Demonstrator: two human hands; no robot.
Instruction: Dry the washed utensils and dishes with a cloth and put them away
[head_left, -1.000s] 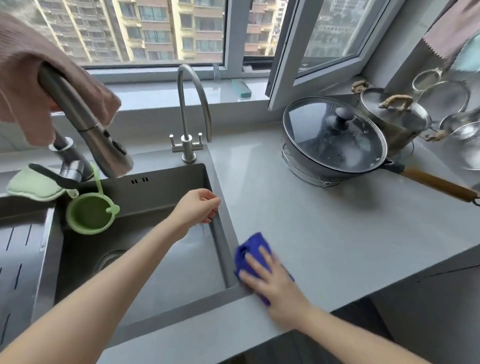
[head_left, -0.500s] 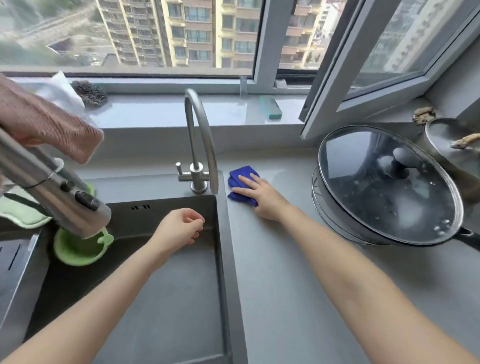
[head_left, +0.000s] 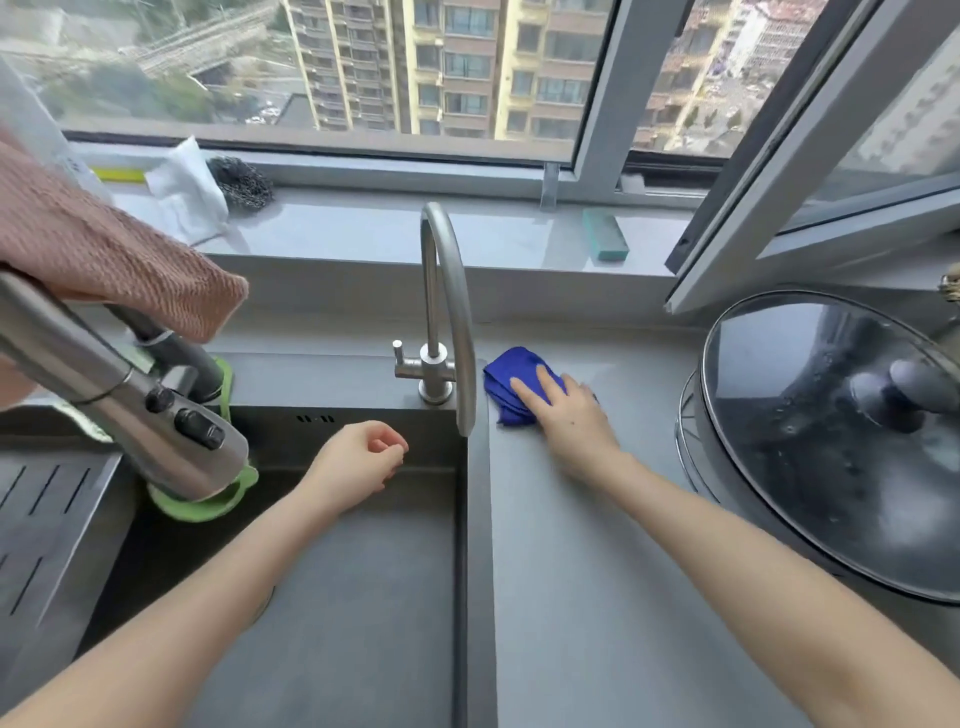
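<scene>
The pan under the glass lid (head_left: 841, 441) ran off the right edge, and droplets on the glass blurred what lay beneath. A pink towel (head_left: 104, 260), cut off at the left, hung over the pull-out faucet (head_left: 156, 415), whose head hid most of a green item (head_left: 208, 506) in the sink (head_left: 337, 597); what that item was could not be told.

The grey countertop (head_left: 597, 571) ran beside the dark sink, with a slim gooseneck tap (head_left: 441, 312) at the basin's back corner. Behind it, a windowsill (head_left: 389, 234) held a steel scourer (head_left: 241, 182), a white wrapper (head_left: 182, 192) and a green sponge (head_left: 605, 234) below a window facing apartment blocks.

The blue cloth (head_left: 511, 384) – deep blue, bunched into folds – lay on the countertop just right of the tap's base. The right hand (head_left: 571, 415) pressed flat on it, fingers straight. The left hand (head_left: 358, 460) hung over the sink, fingers loosely curled – holding nothing.
</scene>
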